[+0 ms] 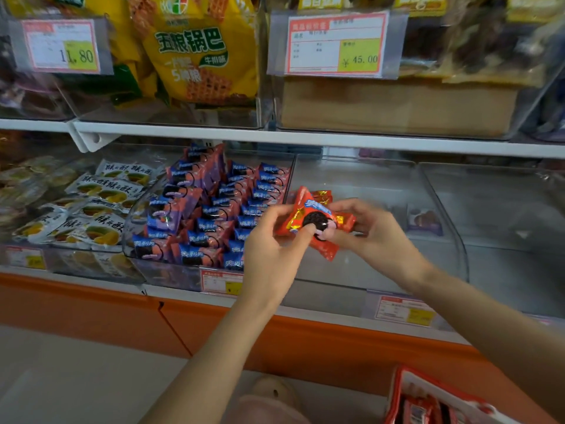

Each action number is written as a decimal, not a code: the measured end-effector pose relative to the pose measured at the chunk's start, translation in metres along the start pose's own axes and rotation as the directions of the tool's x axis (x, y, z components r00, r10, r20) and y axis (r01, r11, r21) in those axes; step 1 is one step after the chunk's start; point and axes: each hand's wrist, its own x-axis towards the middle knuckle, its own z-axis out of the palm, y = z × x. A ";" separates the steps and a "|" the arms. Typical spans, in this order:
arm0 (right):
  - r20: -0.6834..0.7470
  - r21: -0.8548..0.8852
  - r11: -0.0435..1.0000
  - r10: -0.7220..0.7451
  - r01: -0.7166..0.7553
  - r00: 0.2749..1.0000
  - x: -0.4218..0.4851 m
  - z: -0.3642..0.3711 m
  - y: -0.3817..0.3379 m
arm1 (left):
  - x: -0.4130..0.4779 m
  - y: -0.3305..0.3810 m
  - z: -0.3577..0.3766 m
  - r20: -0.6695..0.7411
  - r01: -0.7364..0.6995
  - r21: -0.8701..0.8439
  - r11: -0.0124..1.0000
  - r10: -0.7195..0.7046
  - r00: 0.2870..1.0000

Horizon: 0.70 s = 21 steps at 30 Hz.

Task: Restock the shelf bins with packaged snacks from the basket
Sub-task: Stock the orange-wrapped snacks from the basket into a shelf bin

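I see both hands raised in front of the lower shelf row, over the near half of a clear bin (367,179).

1. Left hand (269,243): the fingers are curled onto the left end of a bundle of red snack packets (308,206), with the thumb pressed on the printed front.
2. Right hand (370,237): the thumb is clamped on the front, beside the cookie print, and the fingers are wrapped behind the right end.
3. The packets sit between the two hands, held above the bin floor. I cannot tell how many packets the bundle holds.

The bin under the hands contains one small purple packet (425,221) toward its right side. Its left neighbour is a bin (134,209) packed with rows of blue-and-purple packets (214,209). Farther left lie white packets (101,191) with fruit prints.

The red basket (428,388) stands at the near right corner, on the floor side of the orange shelf base (214,325), with more red packets inside. On the shelf above I see a yellow bag (201,50) at left and a brown carton (397,108) at right, each behind a price tag.
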 end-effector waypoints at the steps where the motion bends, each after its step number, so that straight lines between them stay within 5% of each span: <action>1: -0.055 -0.005 1.000 0.028 -0.028 0.998 0.003 -0.005 0.006 | 0.003 -0.004 -0.001 0.031 -0.063 0.119 0.991 0.060 0.998; 4: -0.213 -0.171 0.980 0.061 -0.098 0.975 0.021 -0.020 0.031 | 0.021 -0.030 -0.012 0.166 -0.308 0.545 0.780 0.260 0.951; 7: -0.208 -0.547 0.809 0.115 -0.214 0.971 0.043 -0.023 0.056 | 0.030 -0.051 -0.020 0.310 -0.358 0.700 0.617 0.190 0.932; 13: 0.102 -0.738 0.671 0.223 -0.077 0.969 0.084 0.005 0.086 | 0.030 -0.062 -0.018 0.301 -0.392 0.720 0.573 0.251 0.920; 18: 0.136 -0.814 0.581 0.203 -0.008 0.970 0.100 0.024 0.103 | 0.030 -0.065 -0.019 0.303 -0.422 0.709 0.566 0.295 0.906; 21: 0.154 -0.926 0.358 0.069 0.120 0.986 0.099 0.030 0.102 | 0.031 -0.066 -0.019 0.307 -0.426 0.701 0.572 0.298 0.904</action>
